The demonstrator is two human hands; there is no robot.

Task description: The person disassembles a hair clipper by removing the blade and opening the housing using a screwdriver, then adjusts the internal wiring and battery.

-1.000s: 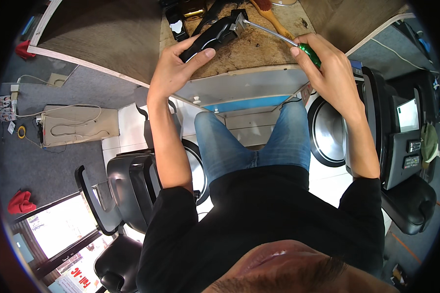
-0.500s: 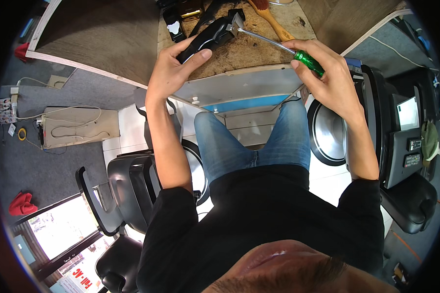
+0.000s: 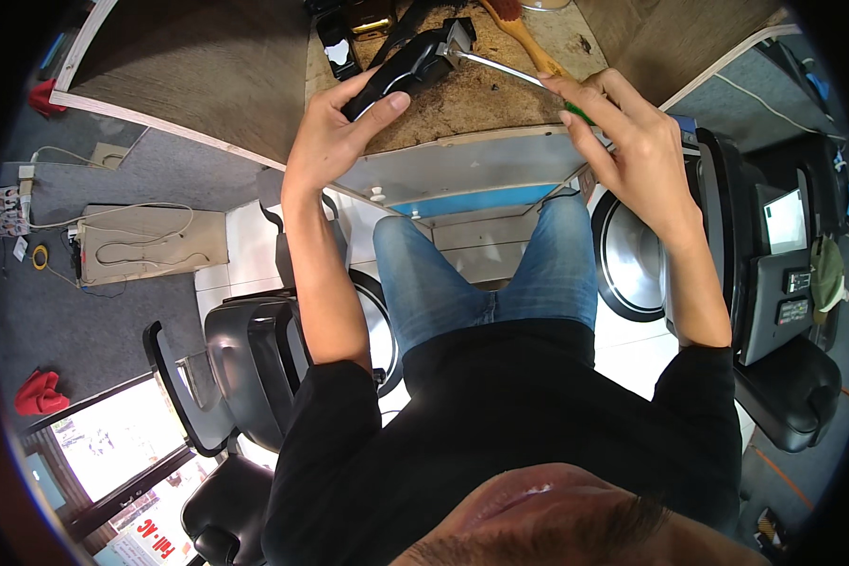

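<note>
Observed left hand (image 3: 335, 141) grasping a black hair clipper (image 3: 401, 85) by its body, with thumb along the near side, clear of the blade (image 3: 459, 40). Found clipper tilted over the stained wooden worktop (image 3: 528, 104), blade end pointing up and to the right. Observed right hand (image 3: 632, 127) gripping a screwdriver (image 3: 505, 69) by its green handle (image 3: 576, 112), mostly covered by the fingers. Noted tip at the metal blade end; unable to confirm seating in a screw head at this size. Judged as screw work on the blade mounting.

Recommended: seat the tip fully before applying any torque. Bring the shaft closer to square with the screw face, to avoid slipping and burring the slot. Press inward first, then turn in small finger strokes. Brace the clipper body against the worktop if wobbling under pressure. Place left fingertips behind the blade, out of line with any slip. Work over the bare patch, away from the wooden-handled brush (image 3: 528, 45), to spot any dropped screw easily.
</note>
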